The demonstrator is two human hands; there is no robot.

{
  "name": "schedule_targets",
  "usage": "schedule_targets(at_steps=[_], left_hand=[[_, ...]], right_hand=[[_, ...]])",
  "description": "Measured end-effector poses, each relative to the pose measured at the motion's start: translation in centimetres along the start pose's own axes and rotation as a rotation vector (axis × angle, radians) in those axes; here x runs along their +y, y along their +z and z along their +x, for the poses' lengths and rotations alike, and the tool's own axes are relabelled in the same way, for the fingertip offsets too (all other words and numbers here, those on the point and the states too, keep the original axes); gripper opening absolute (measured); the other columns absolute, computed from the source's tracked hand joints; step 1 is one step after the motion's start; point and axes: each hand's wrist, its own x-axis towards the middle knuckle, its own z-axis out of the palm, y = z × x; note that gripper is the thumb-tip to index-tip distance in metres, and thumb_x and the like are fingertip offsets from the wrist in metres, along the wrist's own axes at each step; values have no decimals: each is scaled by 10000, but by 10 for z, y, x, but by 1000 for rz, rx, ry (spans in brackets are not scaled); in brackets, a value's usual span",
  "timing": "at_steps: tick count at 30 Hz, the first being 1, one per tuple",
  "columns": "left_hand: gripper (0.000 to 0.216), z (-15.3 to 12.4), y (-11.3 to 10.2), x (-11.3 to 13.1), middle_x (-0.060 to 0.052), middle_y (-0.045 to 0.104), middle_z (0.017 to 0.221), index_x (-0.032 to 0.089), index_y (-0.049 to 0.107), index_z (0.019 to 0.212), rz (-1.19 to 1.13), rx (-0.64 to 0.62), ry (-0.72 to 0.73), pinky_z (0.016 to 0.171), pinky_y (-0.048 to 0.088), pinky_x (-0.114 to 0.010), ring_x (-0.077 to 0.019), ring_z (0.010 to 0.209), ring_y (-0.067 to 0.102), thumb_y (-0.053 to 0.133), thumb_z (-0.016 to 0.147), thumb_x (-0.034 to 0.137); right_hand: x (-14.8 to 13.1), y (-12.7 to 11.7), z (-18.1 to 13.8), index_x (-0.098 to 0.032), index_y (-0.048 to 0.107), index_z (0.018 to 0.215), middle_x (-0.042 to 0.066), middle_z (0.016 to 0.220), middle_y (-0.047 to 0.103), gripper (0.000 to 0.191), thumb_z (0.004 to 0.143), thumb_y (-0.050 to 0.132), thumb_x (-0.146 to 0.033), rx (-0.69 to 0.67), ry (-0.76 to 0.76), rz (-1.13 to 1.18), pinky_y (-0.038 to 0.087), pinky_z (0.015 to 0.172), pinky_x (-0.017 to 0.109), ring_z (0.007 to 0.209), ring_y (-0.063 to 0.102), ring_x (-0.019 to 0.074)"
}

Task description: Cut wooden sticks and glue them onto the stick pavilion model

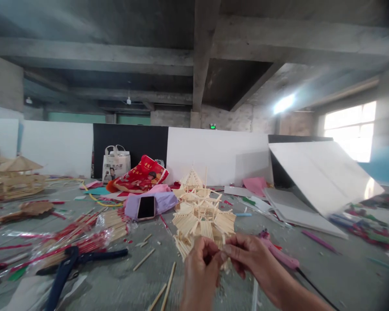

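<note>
Firmly, the left hand and right hand pinch the stick pagoda — tote bag lettering unreadable.

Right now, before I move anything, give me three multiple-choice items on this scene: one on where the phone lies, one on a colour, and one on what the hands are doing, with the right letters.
1. Where does the phone lie?
A) In the tote bag
B) On a lilac cloth
C) On the white board

2. What colour are the handles of the scissors?
A) Pink
B) Yellow
C) Dark blue

3. How do the hands stand to the wooden stick model?
A) Neither touches it
B) Only one touches it
C) Both pinch it at its lower edge

Right letters:
1. B: the phone lies flat on the cloth, its dark face up.
2. C: the handles show dark blue, left of the model.
3. C: the left hand and right hand meet at its lower edge.
</note>
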Motion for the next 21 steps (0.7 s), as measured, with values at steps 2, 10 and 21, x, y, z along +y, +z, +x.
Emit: schedule_targets(at_steps=[2,10,21], left_hand=[[216,0,-4,4,67,468,510,175,464,699,35,23,37,301,273,-153,-41,331,361,578,696,358],[225,25,-49,55,51,523,612,177,511,787,141,102,263,379,350,-157,-46,404,433,561,729,388],[215,69,-73,33,23,562,715,183,522,810,216,26,274,392,399,-177,-71,467,482,581,703,361]], right_hand=[[-2,-1,6,-136,552,692,-40,461,475,281,733,548,-414,45,20,-97,301,361,177,380,372,70],[-26,2,37,-167,521,554,-51,448,468,162,695,440,-176,226,-135,-927,298,428,175,371,461,67],[-11,8,61,-157,355,396,-59,318,303,190,558,424,-84,243,-101,-1108,160,403,208,348,324,55]])
